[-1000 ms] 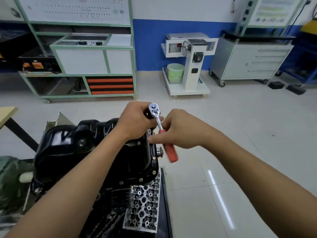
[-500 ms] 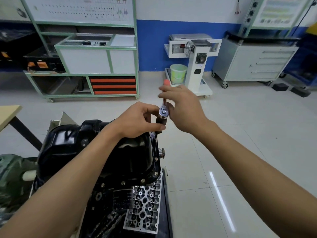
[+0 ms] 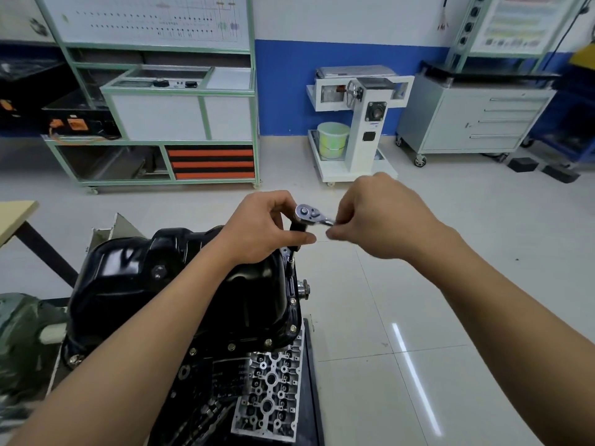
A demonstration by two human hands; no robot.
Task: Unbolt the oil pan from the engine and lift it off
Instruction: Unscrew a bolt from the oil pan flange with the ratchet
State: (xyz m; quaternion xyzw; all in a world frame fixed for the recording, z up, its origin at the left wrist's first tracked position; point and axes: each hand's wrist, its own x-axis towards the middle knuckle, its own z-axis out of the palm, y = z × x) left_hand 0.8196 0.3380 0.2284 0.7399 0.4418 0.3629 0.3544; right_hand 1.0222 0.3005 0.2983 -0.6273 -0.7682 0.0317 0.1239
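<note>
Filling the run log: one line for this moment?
phase: unbolting | left hand: holds extension | right hand: grips ratchet | oil pan: on engine

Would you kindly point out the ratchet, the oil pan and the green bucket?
ratchet [image 3: 305,214]: head view, on its chrome head.
oil pan [image 3: 128,278]: head view, on its black top.
green bucket [image 3: 331,141]: head view, on its side wall.

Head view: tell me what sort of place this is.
Probably an automotive training workshop: a black oil pan sits bolted on an engine, a green-framed teaching bench carries a wiring-diagram board, and a grey wheeled tool cabinet stands behind.
</note>
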